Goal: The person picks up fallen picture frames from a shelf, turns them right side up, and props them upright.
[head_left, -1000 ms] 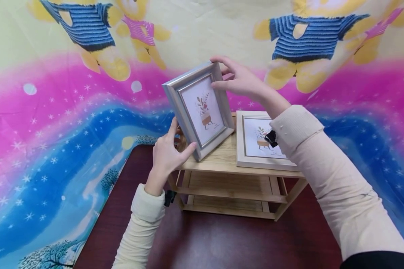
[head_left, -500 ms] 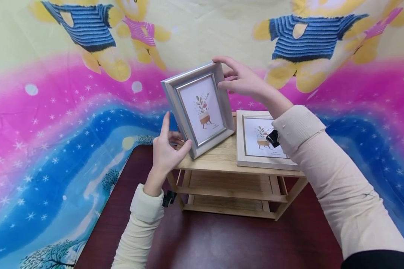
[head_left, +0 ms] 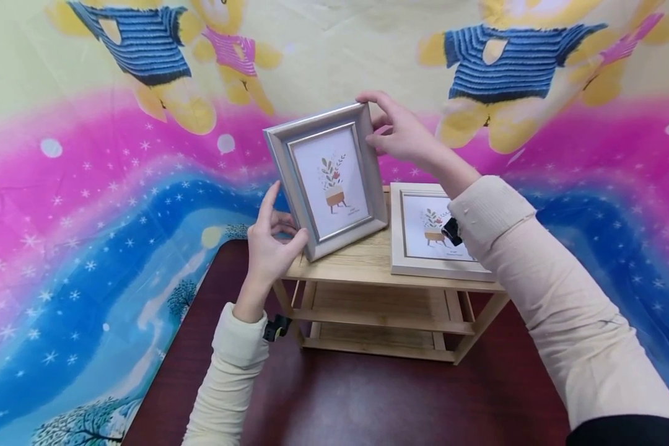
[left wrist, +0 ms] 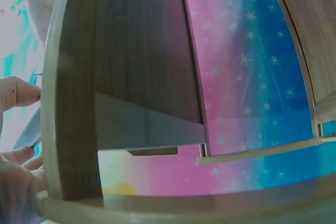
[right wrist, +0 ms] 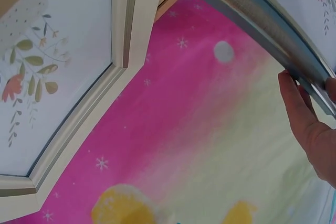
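Observation:
A silver-grey picture frame [head_left: 334, 183] with a potted-plant print stands tilted on the left of a small wooden shelf's top [head_left: 357, 251]. My right hand [head_left: 404, 136] grips its upper right corner, forefinger over the top and thumb at the side. Low on the frame's left edge, my left hand [head_left: 273, 238] holds it between thumb and fingers, forefinger pointing up. In the right wrist view the right fingers [right wrist: 299, 111] lie against the frame's grey edge [right wrist: 262, 30]. The left wrist view shows part of the left hand [left wrist: 18, 182] past the shelf's side; the frame's back is hidden.
A cream picture frame [head_left: 398, 248] with a similar print lies on the right of the shelf top, partly under my right sleeve [head_left: 493, 210]. Lower shelf boards [head_left: 379, 310] sit beneath. The shelf stands on a dark red table [head_left: 357, 402] before a bear-print backdrop [head_left: 323, 62].
The grey frame has turned to face me more squarely, its left side shifting slightly left. My left hand moved a little left with it; the right hand slid slightly right. The cream frame stayed put.

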A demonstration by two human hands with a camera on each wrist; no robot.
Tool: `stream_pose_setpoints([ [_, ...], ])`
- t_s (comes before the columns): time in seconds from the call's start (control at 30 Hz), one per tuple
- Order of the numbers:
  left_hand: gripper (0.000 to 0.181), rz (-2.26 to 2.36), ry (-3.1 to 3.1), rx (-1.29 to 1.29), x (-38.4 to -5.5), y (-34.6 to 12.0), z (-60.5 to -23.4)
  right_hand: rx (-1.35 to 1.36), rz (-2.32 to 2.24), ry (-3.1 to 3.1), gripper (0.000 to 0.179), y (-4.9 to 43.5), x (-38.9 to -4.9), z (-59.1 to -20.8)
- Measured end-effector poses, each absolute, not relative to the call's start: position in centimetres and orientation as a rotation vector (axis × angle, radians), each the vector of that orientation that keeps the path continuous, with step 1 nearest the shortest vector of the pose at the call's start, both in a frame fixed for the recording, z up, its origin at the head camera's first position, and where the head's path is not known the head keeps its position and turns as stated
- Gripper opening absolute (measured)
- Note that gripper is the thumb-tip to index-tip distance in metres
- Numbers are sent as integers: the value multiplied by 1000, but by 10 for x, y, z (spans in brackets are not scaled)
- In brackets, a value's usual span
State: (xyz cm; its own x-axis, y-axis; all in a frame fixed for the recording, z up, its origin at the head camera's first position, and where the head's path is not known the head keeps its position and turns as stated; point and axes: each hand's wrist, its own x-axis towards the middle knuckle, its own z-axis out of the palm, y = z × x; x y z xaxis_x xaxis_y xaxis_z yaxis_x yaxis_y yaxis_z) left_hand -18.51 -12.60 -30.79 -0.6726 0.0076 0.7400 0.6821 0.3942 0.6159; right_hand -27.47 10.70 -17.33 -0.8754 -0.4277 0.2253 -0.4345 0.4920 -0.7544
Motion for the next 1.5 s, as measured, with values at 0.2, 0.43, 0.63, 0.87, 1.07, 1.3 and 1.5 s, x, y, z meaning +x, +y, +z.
stream_pose_setpoints([
  [0.2, 76, -1330, -2012, -600, -186, -130, -303, 769, 1384, -2705, 60, 109, -270, -172],
  [0.43, 66, -1299, -2032, -623, -168, -127, -280, 745, 1448, -2688, 61, 109, -264, -173],
  [0.63, 64, -1286, -2081, -599, -166, -130, -277, 729, 1559, -2649, 60, 111, -261, -174],
  [0.87, 63, -1289, -2098, -594, -165, -134, -276, 699, 1559, -2655, 60, 112, -254, -174],
  [1.07, 62, -1289, -2097, -601, -166, -137, -276, 658, 1592, -2646, 60, 110, -247, -174],
  [1.3, 60, -1311, -2095, -617, -169, -142, -280, 659, 1600, -2593, 58, 111, -239, -178],
  [1.5, 58, -1328, -2081, -642, -171, -147, -282, 624, 1544, -2566, 56, 110, -231, -180],
])
